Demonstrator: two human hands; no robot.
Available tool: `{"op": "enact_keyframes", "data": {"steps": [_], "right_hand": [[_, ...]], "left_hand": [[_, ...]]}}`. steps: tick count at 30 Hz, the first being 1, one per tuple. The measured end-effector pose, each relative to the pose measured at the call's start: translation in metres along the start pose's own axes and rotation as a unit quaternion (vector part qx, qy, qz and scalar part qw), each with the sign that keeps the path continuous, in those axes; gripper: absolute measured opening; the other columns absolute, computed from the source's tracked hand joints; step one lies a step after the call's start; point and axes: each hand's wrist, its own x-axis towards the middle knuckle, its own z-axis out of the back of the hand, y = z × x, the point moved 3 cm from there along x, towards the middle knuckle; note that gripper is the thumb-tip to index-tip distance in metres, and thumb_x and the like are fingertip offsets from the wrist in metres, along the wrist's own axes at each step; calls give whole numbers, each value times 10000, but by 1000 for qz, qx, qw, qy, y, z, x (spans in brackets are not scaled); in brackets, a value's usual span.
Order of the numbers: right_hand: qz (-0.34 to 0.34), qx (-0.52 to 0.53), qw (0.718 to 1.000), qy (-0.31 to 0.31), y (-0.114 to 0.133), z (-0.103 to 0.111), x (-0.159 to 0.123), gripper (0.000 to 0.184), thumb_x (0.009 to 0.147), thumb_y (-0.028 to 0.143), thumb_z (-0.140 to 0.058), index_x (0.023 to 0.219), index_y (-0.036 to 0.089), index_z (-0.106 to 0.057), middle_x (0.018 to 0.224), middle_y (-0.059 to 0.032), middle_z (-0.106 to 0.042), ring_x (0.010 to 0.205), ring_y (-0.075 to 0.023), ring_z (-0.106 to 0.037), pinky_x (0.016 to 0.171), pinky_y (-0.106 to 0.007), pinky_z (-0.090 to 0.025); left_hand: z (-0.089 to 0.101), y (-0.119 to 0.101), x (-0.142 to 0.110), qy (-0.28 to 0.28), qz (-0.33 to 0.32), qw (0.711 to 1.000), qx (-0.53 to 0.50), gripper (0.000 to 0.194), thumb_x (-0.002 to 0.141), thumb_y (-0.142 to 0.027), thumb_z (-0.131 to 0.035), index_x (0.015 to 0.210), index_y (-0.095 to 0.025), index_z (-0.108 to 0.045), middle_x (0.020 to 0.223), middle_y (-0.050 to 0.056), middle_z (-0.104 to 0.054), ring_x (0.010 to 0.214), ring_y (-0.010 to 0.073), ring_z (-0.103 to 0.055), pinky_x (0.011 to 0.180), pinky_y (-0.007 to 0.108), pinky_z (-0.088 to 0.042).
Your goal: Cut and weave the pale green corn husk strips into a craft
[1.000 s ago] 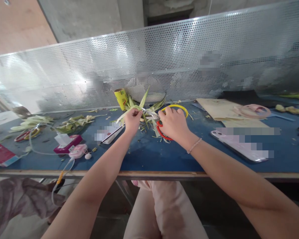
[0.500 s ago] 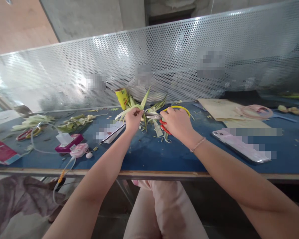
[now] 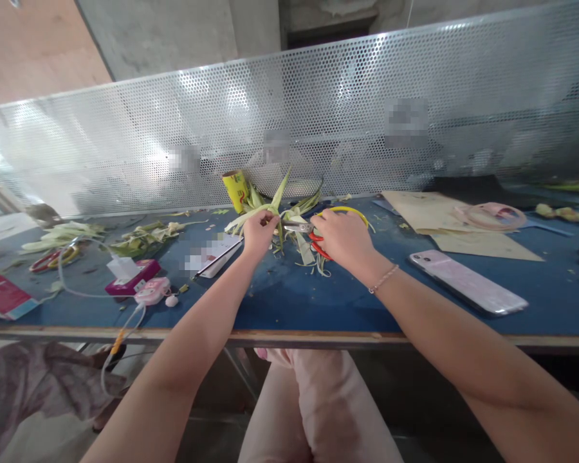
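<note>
Pale green corn husk strips point(image 3: 280, 188) fan out from the fingers of my left hand point(image 3: 259, 233), which is closed on them just above the table. My right hand point(image 3: 345, 236) is wrapped round scissors point(image 3: 298, 227) with red and yellow handles. Their metal blades point left, close to the fingertips of my left hand. Whether the blades touch the husk I cannot tell. Beneath and behind the hands lie loose husk pieces and thin trimmings point(image 3: 306, 249). A yellow cylindrical container point(image 3: 235, 191) stands behind my left hand, tilted a little.
A phone point(image 3: 468, 281) lies at the right, below brown paper sheets point(image 3: 415, 215) and a pink ring-shaped roll point(image 3: 495, 217). Leftward are another phone point(image 3: 217, 254), a purple tissue box point(image 3: 134, 280), a cable, more scissors point(image 3: 58, 260) and husk piles point(image 3: 145, 239). A perforated metal screen point(image 3: 318, 109) borders the back.
</note>
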Motion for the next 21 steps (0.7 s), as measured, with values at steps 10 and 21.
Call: {"op": "enact_keyframes", "data": {"steps": [10, 21], "right_hand": [[-11, 7, 1000, -24, 5, -5, -1, 299, 836, 236, -479, 1095, 152, -602, 993, -153, -617, 744, -225, -553, 674, -340, -263], [11, -6, 1000, -26, 4, -7, 1, 239, 858, 207, -455, 1015, 153, -627, 924, -122, -642, 677, -195, -544, 657, -337, -242]], "left_hand": [[-4, -4, -4, 29, -18, 999, 21, 109, 709, -209, -661, 614, -175, -621, 555, -24, -572, 548, 123, -487, 582, 270, -371], [-2, -16, -8, 60, -34, 991, 114, 85, 752, -221, -634, 748, -174, -705, 781, 30, -713, 804, 192, -637, 804, 314, -454]]}}
